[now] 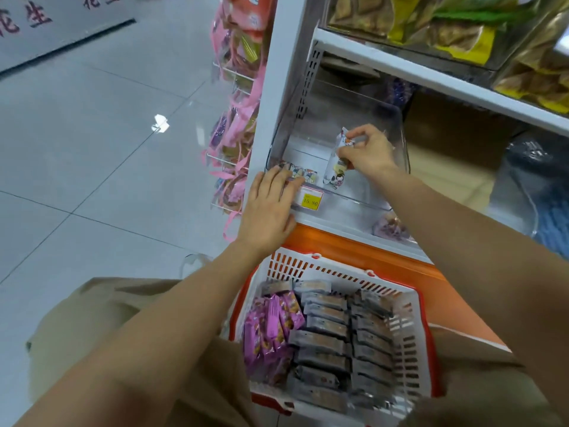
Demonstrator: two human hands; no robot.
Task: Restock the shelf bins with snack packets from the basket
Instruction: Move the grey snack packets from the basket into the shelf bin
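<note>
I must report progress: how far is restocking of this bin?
Barely begun. A few white packets lie at the clear bin's front left. The right hand pinches another white packet inside it; the left hand rests on its front edge. The basket holds many grey packets and purple packets.

- clear, glossy plastic bin [397, 118]
- slatted white plastic basket [406, 334] with orange rim
- shiny foil-like snack packets [326, 340]
- polished, reflective floor tiles [107, 118]
- matt beige cloth trousers [92, 318]

Glossy grey tile floor [92, 155]; white shelving [431, 76].
</note>
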